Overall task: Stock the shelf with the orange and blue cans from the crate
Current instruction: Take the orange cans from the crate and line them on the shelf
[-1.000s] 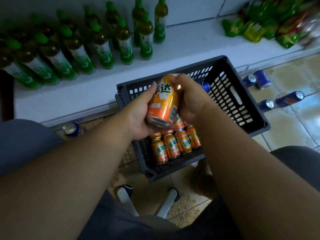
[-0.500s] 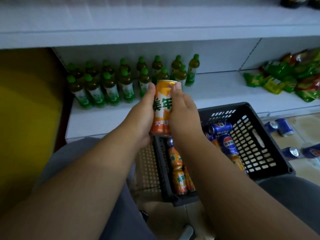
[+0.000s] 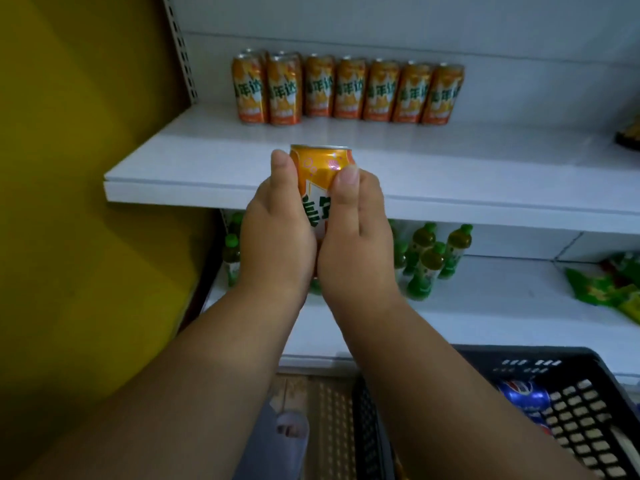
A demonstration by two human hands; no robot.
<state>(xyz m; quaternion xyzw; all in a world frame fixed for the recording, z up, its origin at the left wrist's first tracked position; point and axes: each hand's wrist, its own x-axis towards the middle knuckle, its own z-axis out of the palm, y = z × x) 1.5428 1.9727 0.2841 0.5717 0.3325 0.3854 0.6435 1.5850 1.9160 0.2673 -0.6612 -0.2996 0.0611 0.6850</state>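
I hold one orange can [image 3: 320,168] upright between both hands in front of the white shelf's [image 3: 214,161] front edge. My left hand [image 3: 277,233] grips its left side, thumb up along the can. My right hand [image 3: 356,244] grips its right side. A row of several orange cans [image 3: 349,90] stands at the back of that shelf. The black crate [image 3: 568,410] sits at the lower right, with blue cans [image 3: 523,393] showing inside it.
Green-capped bottles [image 3: 429,261] stand on the lower shelf, with green snack packets [image 3: 609,285] to their right. A yellow wall panel [image 3: 69,168] bounds the shelf on the left. My slippered foot [image 3: 277,441] rests on the tiled floor beside the crate.
Both hands have lifted the orange can from above the crate up to the upper shelf's front edge. The view has tilted up, bringing the shelved orange cans into sight.
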